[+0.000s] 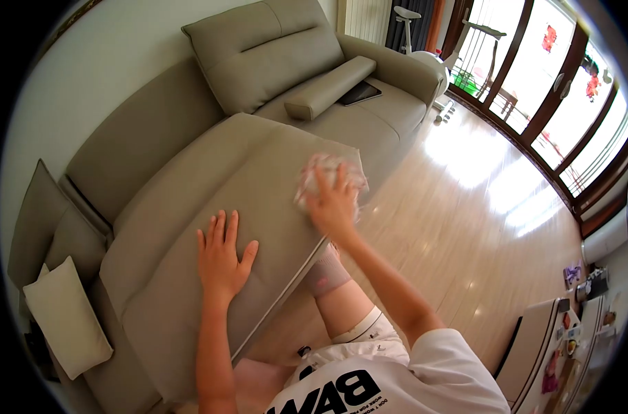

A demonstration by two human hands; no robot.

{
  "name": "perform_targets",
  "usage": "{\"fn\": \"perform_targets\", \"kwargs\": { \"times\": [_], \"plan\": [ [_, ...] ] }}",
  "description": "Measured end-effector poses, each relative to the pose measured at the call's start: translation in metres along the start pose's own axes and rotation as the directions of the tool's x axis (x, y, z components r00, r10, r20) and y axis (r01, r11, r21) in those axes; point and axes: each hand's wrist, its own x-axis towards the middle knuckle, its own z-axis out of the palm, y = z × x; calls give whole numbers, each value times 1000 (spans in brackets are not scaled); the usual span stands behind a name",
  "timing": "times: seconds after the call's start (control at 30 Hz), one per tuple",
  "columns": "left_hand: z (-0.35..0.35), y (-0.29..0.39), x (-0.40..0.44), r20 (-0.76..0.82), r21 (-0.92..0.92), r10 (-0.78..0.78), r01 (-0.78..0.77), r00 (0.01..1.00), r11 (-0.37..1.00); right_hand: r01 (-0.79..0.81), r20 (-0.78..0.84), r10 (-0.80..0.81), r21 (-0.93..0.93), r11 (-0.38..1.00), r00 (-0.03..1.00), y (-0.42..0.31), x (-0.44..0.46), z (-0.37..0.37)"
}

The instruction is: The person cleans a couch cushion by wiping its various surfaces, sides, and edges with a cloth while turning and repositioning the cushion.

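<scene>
My left hand lies flat on a large grey-brown sofa cushion, fingers spread, with nothing in it. Over the cushion's far right corner, my right hand grips a crumpled white-and-pink cloth and presses it to the surface. Both the hand and the cloth are slightly blurred. Part of the cloth is hidden under the palm. A pale strip runs along the cushion's near edge, close to my legs.
Behind the cushion stand the sofa's backrests. A bolster and a dark tablet lie on the far seat. At left is a cream pillow. A low cabinet stands at right on the glossy floor.
</scene>
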Motion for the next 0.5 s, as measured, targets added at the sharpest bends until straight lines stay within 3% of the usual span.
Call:
{"fn": "perform_targets", "kwargs": {
  "times": [0.1, 0.2, 0.23, 0.37, 0.43, 0.5],
  "plan": [
    [10, 1, 3, -27, 5, -4, 4, 1000, 1000, 333, 125, -347, 117, 936, 930, -60, -77, -30],
    [3, 2, 3, 28, -13, -17, 17, 999, 1000, 457, 214, -496, 207, 865, 842, -58, -73, -46],
    [2, 3, 3, 25, -8, -17, 18, 1000, 1000, 492, 171, -516, 165, 855, 839, -44, -54, -39],
    [4, 13, 1, 6, -26, -28, 28, 1000, 999, 126, 115, -112, -128, 984, 987, 23, 65, -8],
    [4, 12, 2, -10, -37, -34, 34, 999, 999, -41, 136, 52, -85, 996, 989, 35, 102, -9],
    [7, 12, 5, -22, -41, -43, 42, 999, 998, 19, 136, 0, -133, 991, 991, 22, 98, -2]
  ]
}}
